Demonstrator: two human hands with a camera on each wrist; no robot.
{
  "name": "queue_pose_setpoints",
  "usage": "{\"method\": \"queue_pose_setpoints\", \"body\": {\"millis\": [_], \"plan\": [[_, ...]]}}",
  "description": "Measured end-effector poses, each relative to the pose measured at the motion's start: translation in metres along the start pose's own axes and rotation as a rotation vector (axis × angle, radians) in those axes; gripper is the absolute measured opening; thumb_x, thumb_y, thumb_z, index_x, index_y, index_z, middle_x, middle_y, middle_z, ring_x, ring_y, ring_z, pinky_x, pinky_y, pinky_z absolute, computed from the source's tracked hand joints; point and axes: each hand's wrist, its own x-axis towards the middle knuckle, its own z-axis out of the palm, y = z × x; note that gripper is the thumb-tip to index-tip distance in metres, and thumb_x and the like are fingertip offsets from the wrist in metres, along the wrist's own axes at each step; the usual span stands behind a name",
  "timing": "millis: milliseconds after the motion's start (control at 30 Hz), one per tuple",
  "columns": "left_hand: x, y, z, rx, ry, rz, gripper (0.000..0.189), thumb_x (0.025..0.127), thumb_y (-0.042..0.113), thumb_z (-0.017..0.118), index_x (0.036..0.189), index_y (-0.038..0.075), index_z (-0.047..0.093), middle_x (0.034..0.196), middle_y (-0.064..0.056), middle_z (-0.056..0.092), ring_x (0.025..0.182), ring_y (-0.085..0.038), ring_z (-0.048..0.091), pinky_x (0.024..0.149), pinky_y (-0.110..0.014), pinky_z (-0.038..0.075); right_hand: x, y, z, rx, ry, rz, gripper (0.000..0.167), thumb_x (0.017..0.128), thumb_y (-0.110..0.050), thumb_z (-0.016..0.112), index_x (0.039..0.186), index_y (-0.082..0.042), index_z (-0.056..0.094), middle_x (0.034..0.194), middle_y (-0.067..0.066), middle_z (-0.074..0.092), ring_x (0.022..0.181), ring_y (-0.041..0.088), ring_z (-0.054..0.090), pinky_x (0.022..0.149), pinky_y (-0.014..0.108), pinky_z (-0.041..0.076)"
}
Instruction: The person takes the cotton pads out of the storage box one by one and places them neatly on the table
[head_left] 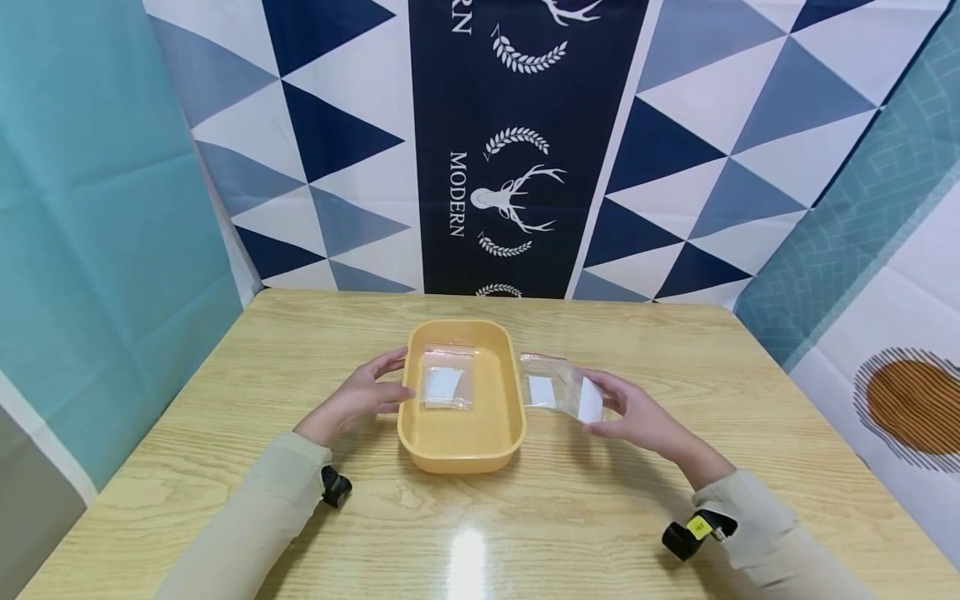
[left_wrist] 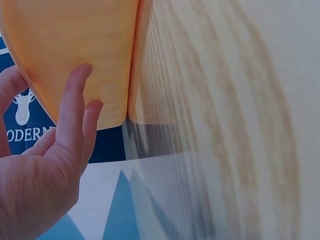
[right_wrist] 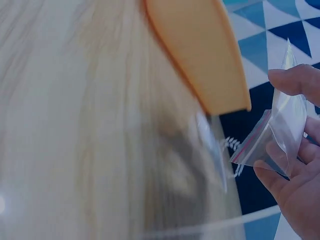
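Observation:
A yellow plastic tray stands on the table, with a clear zip-lock bag holding a white piece lying inside it. My left hand is at the tray's left side, its fingers loosely extended and touching the wall and rim. To the right of the tray, my right hand pinches another clear zip-lock bag with a white piece in it, thumb on one face and fingers on the other. A third such bag lies on the table between tray and right hand, partly overlapped by the held one.
The wood-grain table reaches back to a patterned cloth hung behind it. Teal cloth hangs on the left. Black wrist cameras sit at both cuffs.

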Motion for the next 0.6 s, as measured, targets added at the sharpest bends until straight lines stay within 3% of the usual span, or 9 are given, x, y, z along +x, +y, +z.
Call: {"method": "queue_pose_setpoints", "body": {"millis": [200,433,600], "plan": [[0.0,0.0,-0.001,0.007,-0.002,0.003,0.078,0.085,-0.001,0.064,0.149,0.011,0.02,0.146,-0.019,0.024,0.122,-0.039,0.044,0.087,-0.041,0.051,-0.008,0.015,-0.01,-0.061,0.017,0.026,0.073,0.077,-0.004,0.075,0.139,0.002,0.038,0.136,0.023,0.04,0.118,0.039,0.044,0.095,0.045,0.043],[0.0,0.001,0.0,0.017,-0.001,0.001,0.077,0.085,-0.002,0.063,0.149,0.01,0.021,0.146,-0.019,0.024,0.121,-0.039,0.044,0.086,-0.041,0.052,-0.008,0.028,-0.024,-0.141,0.049,0.077,0.076,0.077,-0.01,0.076,0.14,0.004,0.035,0.136,0.028,0.037,0.119,0.046,0.042,0.096,0.056,0.04],[0.0,0.002,0.0,0.008,-0.002,-0.003,0.077,0.085,-0.003,0.062,0.149,0.01,0.021,0.146,-0.019,0.024,0.122,-0.04,0.043,0.086,-0.041,0.052,-0.001,0.04,-0.035,-0.165,0.059,0.118,0.077,0.077,-0.011,0.076,0.141,-0.001,0.035,0.137,0.027,0.038,0.119,0.048,0.041,0.093,0.056,0.043]]}}
